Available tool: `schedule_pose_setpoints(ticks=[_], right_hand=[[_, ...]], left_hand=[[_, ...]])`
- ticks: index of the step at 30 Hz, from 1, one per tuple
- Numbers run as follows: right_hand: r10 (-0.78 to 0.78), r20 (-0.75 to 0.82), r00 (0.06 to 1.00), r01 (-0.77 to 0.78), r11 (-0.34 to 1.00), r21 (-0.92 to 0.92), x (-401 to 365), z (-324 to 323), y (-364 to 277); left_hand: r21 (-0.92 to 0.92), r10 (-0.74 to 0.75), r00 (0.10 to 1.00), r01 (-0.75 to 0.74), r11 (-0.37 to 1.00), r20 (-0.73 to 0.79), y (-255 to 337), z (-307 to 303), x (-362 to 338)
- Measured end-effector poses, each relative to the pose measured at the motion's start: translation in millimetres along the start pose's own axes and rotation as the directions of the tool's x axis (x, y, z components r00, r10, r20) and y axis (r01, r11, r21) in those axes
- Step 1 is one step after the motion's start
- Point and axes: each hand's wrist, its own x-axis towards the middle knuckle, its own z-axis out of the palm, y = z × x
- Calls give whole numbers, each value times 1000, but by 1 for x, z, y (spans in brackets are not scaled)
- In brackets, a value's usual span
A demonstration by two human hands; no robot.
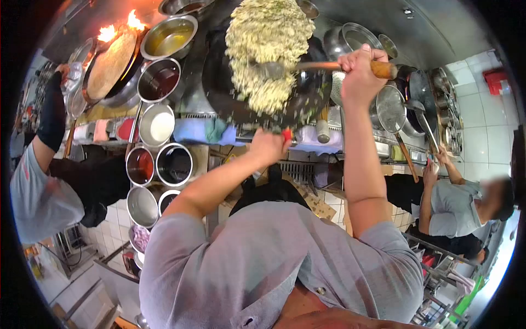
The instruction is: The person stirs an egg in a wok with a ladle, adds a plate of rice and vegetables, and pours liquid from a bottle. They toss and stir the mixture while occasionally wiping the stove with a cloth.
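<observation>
Fried rice (268,33), pale yellow with green bits, rises in a tall mass above a large black wok (219,82), and loose grains fly over its near side. My right hand (362,74) is wrapped round the wooden handle of a ladle (315,65); the ladle's metal head is partly buried in the rice. At the wok's near edge, my left hand (268,147) is closed on the wok, with a small red piece (287,135) showing by the fingers. The exact grip there is blurred.
To the left stand a bowl of yellow liquid (171,38), a pot of dark red sauce (159,80) and several metal pots. Beyond them, a co-worker's wok (109,66) has flames behind it. A strainer (391,109) and another co-worker (455,203) are on the right.
</observation>
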Motion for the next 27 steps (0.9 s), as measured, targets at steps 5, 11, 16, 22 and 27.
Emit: schedule_pose_setpoints(ticks=[5,11,16,22,27], right_hand=[[125,165,978,-133,990,40,16,6,-81],[-1,54,999,-2,999,50,45,35,72],[36,113,993,-43,997,60,132,93,22],[-46,171,984,71,988,-140,166,112,-20],[-721,277,635,467,72,-881,114,86,136]], left_hand=[[-35,60,982,-67,997,-181,-6,-118,70],[98,-27,931,67,993,-363,-20,7,71],[39,77,944,-67,997,-321,-37,-34,78],[-98,-132,947,107,989,-294,-80,-11,105],[-292,-70,978,11,956,-194,-102,-20,109]])
